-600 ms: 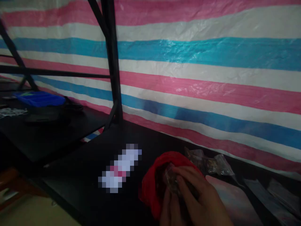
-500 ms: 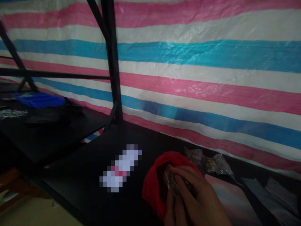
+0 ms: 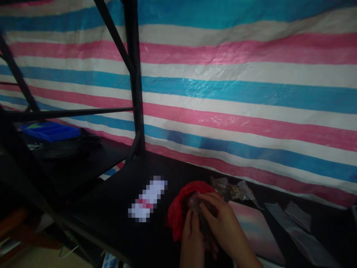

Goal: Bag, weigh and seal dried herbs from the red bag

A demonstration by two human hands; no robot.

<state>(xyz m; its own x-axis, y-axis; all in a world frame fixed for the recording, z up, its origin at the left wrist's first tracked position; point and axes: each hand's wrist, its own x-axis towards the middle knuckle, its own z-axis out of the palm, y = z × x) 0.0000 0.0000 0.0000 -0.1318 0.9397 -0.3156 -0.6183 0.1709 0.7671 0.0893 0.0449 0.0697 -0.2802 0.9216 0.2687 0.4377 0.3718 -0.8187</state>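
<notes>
Small clear plastic bag [image 3: 194, 201]: at my fingertips, in the open mouth of a soft, crumpled red bag [image 3: 175, 217]; I can't read its long axis.
Left hand [image 3: 192, 229]: at its six o'clock, fingertips pinching the near edge.
Right hand [image 3: 221, 216]: at its four o'clock, thumb and fingers pinching; both hands touch it, neither nearer.
Red bag: ten o'clock from my hands.
Filled clear plastic bags [image 3: 236, 192]: one o'clock from my right hand, apart.

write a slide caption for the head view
Left hand and right hand hold a clear packet at an open red bag.
</notes>
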